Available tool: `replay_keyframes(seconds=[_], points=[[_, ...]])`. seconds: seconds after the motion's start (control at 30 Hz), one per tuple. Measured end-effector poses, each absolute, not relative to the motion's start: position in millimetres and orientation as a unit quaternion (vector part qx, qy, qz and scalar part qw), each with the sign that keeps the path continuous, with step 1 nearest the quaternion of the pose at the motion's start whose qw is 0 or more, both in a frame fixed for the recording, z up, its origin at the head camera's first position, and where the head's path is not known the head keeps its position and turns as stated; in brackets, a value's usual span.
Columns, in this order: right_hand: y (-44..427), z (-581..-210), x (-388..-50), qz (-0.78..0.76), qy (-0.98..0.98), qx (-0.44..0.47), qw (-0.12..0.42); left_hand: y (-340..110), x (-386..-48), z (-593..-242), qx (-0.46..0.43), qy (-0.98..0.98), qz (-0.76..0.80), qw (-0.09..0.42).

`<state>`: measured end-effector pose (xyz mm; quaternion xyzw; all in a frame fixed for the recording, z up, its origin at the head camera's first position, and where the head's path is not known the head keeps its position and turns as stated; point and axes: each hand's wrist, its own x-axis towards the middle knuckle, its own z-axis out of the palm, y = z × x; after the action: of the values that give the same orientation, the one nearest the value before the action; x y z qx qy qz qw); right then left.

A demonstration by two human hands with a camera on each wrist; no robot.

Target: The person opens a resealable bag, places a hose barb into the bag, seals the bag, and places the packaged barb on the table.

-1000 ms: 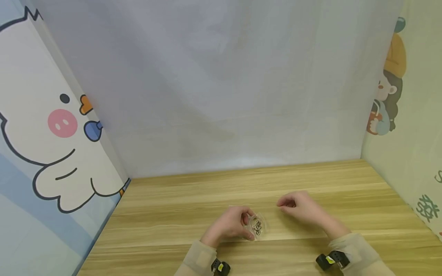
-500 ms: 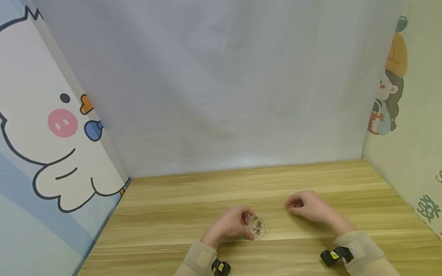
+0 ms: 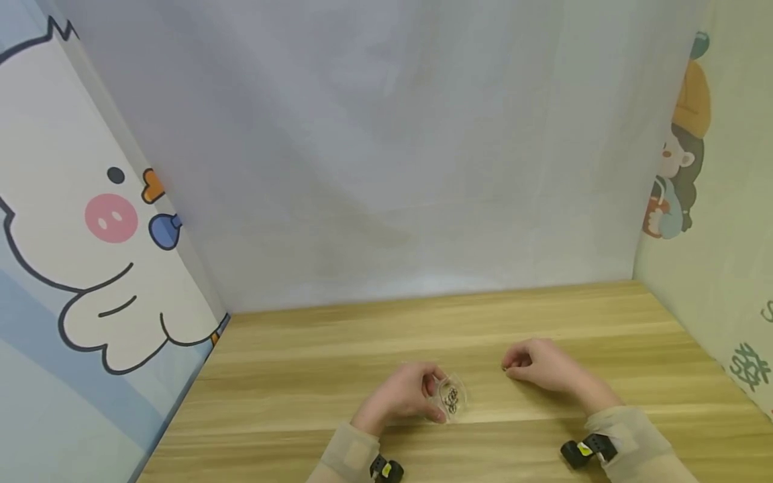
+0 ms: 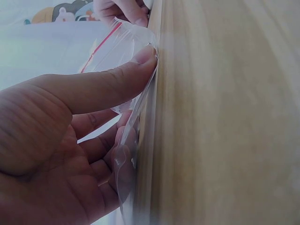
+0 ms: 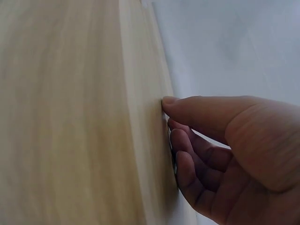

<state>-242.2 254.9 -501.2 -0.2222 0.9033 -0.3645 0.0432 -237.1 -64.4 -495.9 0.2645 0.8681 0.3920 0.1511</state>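
My left hand (image 3: 404, 390) holds a clear zip bag (image 3: 461, 390) low at the tabletop. Its thumb lies over the bag, and a red seal line shows on the zip bag (image 4: 101, 47) in the left wrist view. Several small dark metal pieces (image 3: 451, 400) lie bunched in the bag; their exact kind is too small to tell. To the right, apart from the bag, my right hand (image 3: 540, 364) rests low at the table with curled fingers. Between its thumb and fingertips a tiny dark piece (image 3: 504, 367) shows, mostly hidden.
A wood-grain table (image 3: 314, 349) runs under both hands. A pale grey curtain (image 3: 386, 168) closes off the back. Printed panels with cartoon figures stand at left (image 3: 48, 168) and right (image 3: 725, 201). Each wrist carries a small black camera.
My right hand has moved a little to the right, away from the bag, then settled at the table. The left hand and the bag have stayed in place.
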Motion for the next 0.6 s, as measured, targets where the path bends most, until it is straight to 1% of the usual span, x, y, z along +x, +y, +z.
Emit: replay_keyframes(seconds=[0.6], points=[[252.3, -503.8, -241.8, -0.350, 0.910, -0.218, 0.036, -66.1, -232.8, -493.1, 0.254, 0.862, 0.410, 0.157]])
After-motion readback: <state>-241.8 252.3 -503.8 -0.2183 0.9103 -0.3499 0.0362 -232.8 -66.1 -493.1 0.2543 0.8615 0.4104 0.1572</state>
